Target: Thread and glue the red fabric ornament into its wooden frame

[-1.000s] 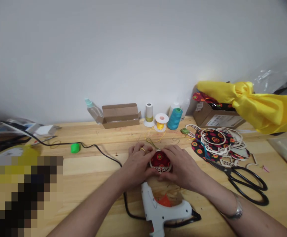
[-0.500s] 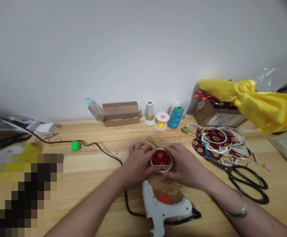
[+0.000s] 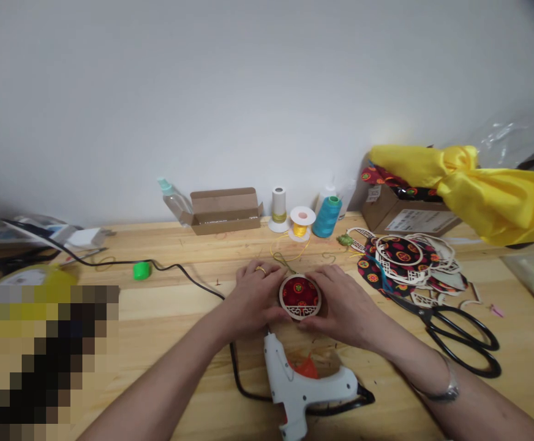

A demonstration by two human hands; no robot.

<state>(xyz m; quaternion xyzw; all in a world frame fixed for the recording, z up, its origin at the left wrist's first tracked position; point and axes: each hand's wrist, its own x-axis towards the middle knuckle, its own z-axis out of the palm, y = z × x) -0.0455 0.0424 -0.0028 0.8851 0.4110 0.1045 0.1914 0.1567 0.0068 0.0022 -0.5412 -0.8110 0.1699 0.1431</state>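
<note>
A round ornament (image 3: 300,296) with dark red floral fabric, a pale wooden rim and a fretwork lattice along its lower part lies between my two hands. An olive cord loop leaves its top edge. My left hand (image 3: 258,300) grips the left side of the rim, fingers curled, a ring on one finger. On the opposite side my right hand (image 3: 338,301) holds the rim between thumb and fingers. Just below them a white hot glue gun (image 3: 294,386) lies on the wooden table, its nozzle close to my left hand.
Black scissors (image 3: 462,337) lie at right beside a pile of fabric and wooden frames (image 3: 409,263). Thread spools, including a teal cone (image 3: 326,217), and an open cardboard box (image 3: 225,211) stand along the wall. The black cable (image 3: 193,278) crosses the left side, near a green cap (image 3: 141,271).
My hands have shifted slightly around the ornament, and its lower rim shows more fully. The glue gun and the other things stay in place.
</note>
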